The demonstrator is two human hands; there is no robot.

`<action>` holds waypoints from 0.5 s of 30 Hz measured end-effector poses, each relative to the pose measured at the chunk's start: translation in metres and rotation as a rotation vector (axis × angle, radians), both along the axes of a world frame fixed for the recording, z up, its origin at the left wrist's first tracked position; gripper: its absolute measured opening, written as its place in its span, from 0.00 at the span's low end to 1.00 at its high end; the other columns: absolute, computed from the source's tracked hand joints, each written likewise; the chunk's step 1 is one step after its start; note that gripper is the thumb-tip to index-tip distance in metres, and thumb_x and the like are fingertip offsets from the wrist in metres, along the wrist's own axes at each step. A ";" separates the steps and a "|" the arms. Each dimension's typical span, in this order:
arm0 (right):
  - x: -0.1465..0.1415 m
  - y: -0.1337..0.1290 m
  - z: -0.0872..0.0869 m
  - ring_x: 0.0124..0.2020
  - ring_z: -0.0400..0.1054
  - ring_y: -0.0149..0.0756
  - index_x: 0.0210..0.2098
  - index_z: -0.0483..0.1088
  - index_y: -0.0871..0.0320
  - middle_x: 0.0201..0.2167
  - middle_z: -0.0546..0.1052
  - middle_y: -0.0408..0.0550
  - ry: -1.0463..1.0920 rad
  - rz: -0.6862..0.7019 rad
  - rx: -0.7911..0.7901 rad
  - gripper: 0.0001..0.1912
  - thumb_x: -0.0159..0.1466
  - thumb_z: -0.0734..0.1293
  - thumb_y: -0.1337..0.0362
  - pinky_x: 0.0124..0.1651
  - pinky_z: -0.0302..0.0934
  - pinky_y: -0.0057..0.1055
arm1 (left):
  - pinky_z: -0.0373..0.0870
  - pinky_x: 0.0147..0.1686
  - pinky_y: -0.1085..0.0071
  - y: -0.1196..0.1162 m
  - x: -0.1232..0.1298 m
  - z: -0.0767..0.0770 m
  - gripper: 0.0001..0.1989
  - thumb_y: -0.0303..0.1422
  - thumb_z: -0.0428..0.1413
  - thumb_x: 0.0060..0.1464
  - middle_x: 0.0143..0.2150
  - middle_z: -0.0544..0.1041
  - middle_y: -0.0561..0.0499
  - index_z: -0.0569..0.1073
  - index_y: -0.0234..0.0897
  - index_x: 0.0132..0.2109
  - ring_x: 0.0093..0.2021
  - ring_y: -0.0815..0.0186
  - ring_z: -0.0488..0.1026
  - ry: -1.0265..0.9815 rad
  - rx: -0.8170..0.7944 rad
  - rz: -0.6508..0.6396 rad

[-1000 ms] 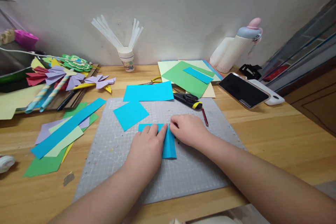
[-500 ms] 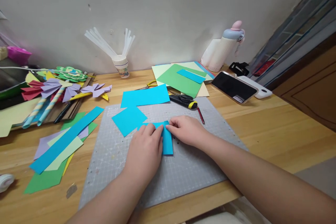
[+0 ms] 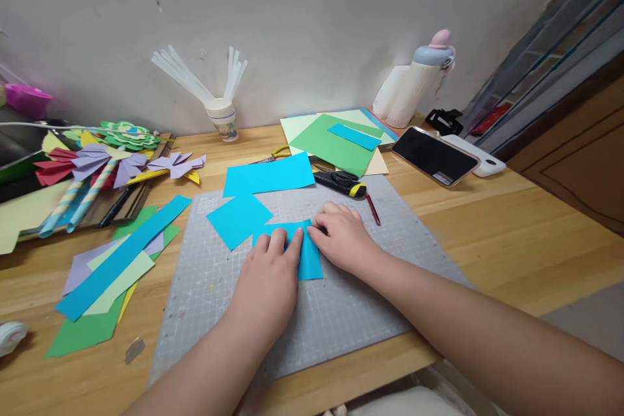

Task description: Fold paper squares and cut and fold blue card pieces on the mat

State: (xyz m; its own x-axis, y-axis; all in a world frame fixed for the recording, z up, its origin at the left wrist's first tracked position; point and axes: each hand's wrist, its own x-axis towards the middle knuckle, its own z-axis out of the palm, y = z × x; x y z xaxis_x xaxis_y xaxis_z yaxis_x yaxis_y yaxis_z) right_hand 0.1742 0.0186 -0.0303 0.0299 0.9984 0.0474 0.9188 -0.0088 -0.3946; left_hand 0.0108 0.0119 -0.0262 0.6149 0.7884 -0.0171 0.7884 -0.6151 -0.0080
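Note:
A blue sheet of paper [image 3: 310, 262] lies on the grey cutting mat [image 3: 214, 299], with a narrow fold along its right side. My left hand [image 3: 270, 270] holds the sheet down, fingers bent and the tips pressed on it near the fold. At the fold's upper right corner, my right hand [image 3: 341, 234] has its thumb and index finger closed on the paper's edge; the other fingers are curled. The sheet's left part is mostly hidden under my left hand. Two more blue paper pieces, a square [image 3: 240, 221] and a rectangle [image 3: 269, 174], lie just beyond.
Behind my right hand lie a black-and-yellow utility knife [image 3: 341, 184] and a red pen [image 3: 373, 209]. Paper strips [image 3: 127, 257] and paper flowers [image 3: 104, 162] are at the left. Along the back stand a cup of white sticks [image 3: 224, 120], stacked paper [image 3: 331, 146], a bottle [image 3: 419, 88] and a phone [image 3: 435, 156].
The fold on the blue sheet has opened slightly toward its lower end. My right hand has shifted a little, its fingers curling more; my left hand stays pressed on the sheet.

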 end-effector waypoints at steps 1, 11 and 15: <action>0.000 0.000 -0.001 0.41 0.63 0.39 0.26 0.70 0.57 0.36 0.73 0.47 0.000 -0.005 0.003 0.12 0.64 0.61 0.64 0.41 0.49 0.35 | 0.65 0.43 0.59 0.000 0.000 0.000 0.26 0.25 0.43 0.61 0.49 0.69 0.42 0.60 0.39 0.65 0.42 0.56 0.65 0.018 -0.002 0.005; 0.000 0.001 -0.002 0.40 0.62 0.39 0.23 0.68 0.58 0.34 0.72 0.45 0.040 -0.008 0.014 0.13 0.63 0.61 0.64 0.40 0.46 0.37 | 0.65 0.43 0.59 0.000 0.000 0.001 0.25 0.27 0.42 0.62 0.47 0.69 0.42 0.60 0.40 0.65 0.40 0.57 0.65 0.025 -0.001 0.010; 0.003 -0.004 -0.001 0.42 0.62 0.39 0.23 0.68 0.57 0.35 0.72 0.44 0.081 0.028 0.000 0.14 0.63 0.63 0.59 0.42 0.47 0.37 | 0.65 0.43 0.57 0.000 0.000 0.000 0.23 0.29 0.43 0.62 0.46 0.69 0.42 0.62 0.36 0.63 0.41 0.56 0.65 -0.070 -0.008 0.025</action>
State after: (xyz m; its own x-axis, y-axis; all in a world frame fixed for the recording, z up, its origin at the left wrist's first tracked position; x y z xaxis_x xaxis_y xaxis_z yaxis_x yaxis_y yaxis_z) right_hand 0.1772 0.0150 -0.0309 0.0059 0.9989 0.0462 0.8836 0.0164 -0.4680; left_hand 0.0107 0.0122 -0.0263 0.5946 0.8038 0.0191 0.8022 -0.5947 0.0528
